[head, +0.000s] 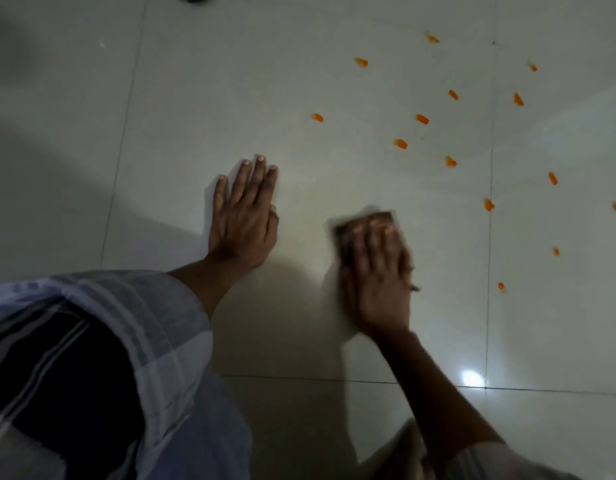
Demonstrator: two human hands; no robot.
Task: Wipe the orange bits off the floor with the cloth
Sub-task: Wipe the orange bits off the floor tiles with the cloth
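Your right hand (377, 271) presses the dark cloth (365, 225) flat on the tiled floor (195, 81), fingers spread over it (blurred mid-stroke); your left hand (244, 216) rests beside the cloth, palm down, fingers straight, holding nothing. The orange bits (421, 118) lie scattered beyond and right of the cloth, untouched. A fast sweep could flick or smear them across the grout lines.

The pale tiled floor (230, 81) carries scattered orange bits (422, 119) to the right, a dark cloth (348, 233) under the right hand (379, 278), and the flat left hand (244, 216).
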